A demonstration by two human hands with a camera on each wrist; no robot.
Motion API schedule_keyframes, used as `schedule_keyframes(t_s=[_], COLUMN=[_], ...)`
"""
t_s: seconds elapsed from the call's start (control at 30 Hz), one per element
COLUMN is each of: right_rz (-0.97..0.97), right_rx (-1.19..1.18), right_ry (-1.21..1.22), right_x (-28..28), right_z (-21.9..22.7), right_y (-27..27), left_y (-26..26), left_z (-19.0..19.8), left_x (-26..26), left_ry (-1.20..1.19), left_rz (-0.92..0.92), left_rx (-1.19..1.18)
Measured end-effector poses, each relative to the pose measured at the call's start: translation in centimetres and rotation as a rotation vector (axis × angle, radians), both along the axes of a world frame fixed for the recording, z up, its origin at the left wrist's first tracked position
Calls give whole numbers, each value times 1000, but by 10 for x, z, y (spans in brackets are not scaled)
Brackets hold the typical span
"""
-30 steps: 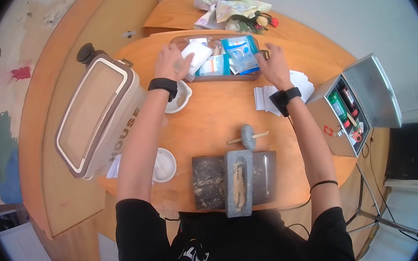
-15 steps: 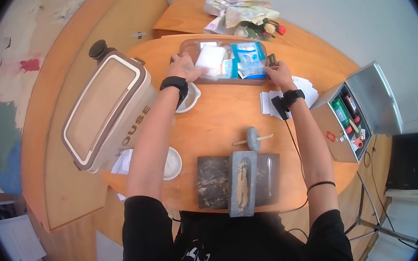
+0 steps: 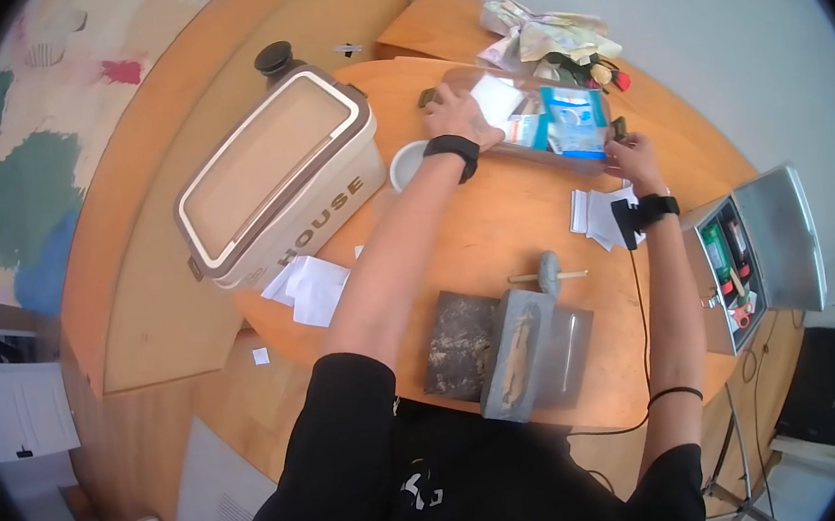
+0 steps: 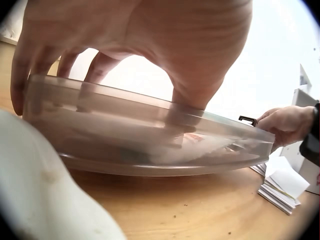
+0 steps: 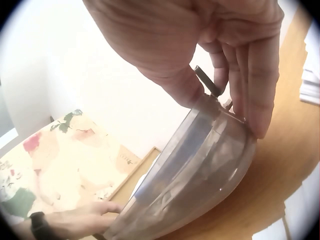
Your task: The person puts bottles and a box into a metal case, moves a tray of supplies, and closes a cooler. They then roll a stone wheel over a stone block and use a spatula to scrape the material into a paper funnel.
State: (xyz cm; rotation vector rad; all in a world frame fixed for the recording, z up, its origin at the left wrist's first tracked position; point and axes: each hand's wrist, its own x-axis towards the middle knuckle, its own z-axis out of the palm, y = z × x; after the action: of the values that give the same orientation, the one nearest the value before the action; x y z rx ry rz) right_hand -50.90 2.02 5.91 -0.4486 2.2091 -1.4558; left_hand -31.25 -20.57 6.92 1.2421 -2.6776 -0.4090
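Note:
A translucent brown plastic tray (image 3: 541, 161) with latches at its ends is at the far side of the table. My left hand (image 3: 457, 119) grips its left end; in the left wrist view the fingers are over the rim and the thumb is inside the wall. My right hand (image 3: 637, 161) holds the right end, thumb and fingers on either side of the rim by the latch (image 5: 206, 80). Inside lie a white pad (image 3: 497, 99) and blue-and-white packets (image 3: 577, 125). A white bowl (image 3: 409, 166) stands close by my left wrist.
A cream box marked HOUSE (image 3: 322, 209) stands at left, with papers (image 3: 310, 289) beside it. White cards (image 3: 594, 218) lie near my right wrist. An open metal case (image 3: 730, 271) is at right. Nearer me are a stone trough (image 3: 515, 357) and a stone wheel (image 3: 549, 274). Wrapped flowers (image 3: 557, 38) lie behind.
Both hands have come down onto the tray's ends and taken hold of it. The head view has turned, so the table appears shifted to the right and tilted.

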Motion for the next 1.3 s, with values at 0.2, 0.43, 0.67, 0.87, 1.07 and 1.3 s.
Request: schedule_keyframes(t_s=[0.2,0.43,0.67,0.87,1.07,1.3], right_rz=[54,238,346,393,416,466], right_rx=[-12,-62,-148,-130,-70,-64], right_ry=[-27,-155,-189,-91,-29,0], right_x=[5,37,42,75,104,111], right_z=[52,78,94,125,132,140], right_y=[30,49,49,25,31,46], left_y=[9,20,-41,-59,-52,-74], left_z=[50,104,129,96,118,89], left_x=[26,149,374,406,386,394], left_ry=[150,620,362,323,118,565], left_rz=[-200,-293,444,608,604,567], left_rx=[-6,-93,-156,194,278,479])
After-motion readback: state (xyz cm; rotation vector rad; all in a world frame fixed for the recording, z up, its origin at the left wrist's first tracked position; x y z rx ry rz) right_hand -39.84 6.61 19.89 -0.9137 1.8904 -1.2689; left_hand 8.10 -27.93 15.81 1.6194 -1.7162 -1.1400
